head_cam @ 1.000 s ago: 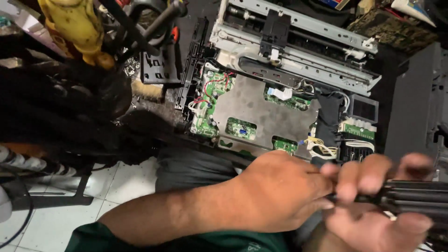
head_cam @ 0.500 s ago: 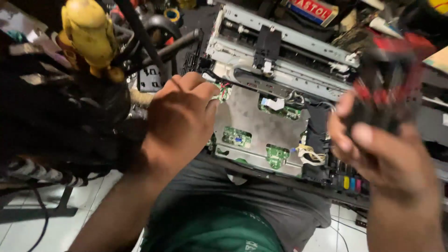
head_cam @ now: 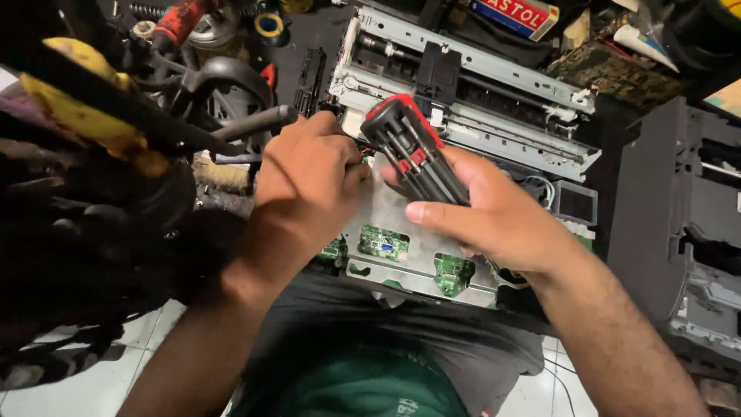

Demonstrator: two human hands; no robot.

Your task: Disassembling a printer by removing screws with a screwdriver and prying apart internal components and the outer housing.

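Note:
My right hand [head_cam: 498, 212] grips a red-and-black screwdriver [head_cam: 413, 150] by its thick handle, held upright over a dismantled printer. The printer's grey metal plate [head_cam: 386, 208] carries small green circuit boards [head_cam: 382, 243], and a metal carriage frame [head_cam: 471, 77] runs across its back. My left hand [head_cam: 305, 181] rests on the plate's left edge with its fingers curled down near some wires. What the fingertips touch is hidden.
A black plastic printer housing [head_cam: 683, 224] stands at the right. Tangled black cables, a yellow tool [head_cam: 93, 108] and a red-handled tool [head_cam: 177, 23] crowd the left. My lap in dark shorts [head_cam: 363, 347] lies under the printer; white floor tiles [head_cam: 62, 390] show below.
My right hand has brought the screwdriver from the right to the middle, over the plate. My left hand has stayed at the plate's left edge. The camera has moved closer.

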